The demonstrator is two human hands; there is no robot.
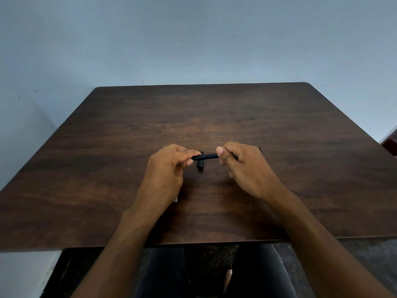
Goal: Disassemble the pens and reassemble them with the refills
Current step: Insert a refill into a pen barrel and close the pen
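Observation:
A black pen [207, 156] with a thin blue ring is held level just above the dark wooden table [279, 130]. My left hand [169, 168] pinches its left end between thumb and fingers. My right hand [242, 166] grips its right end, and a dark tip pokes out behind that hand. Below the pen a short black pen cap [200, 164] lies on the table, pointing toward me. Something small and pale [176, 200] peeks out from under my left wrist; I cannot make out what it is.
The table stands against a pale blue wall [193, 39]. Its near edge runs just above my lap. A red object [392, 145] shows at the far right edge of the view.

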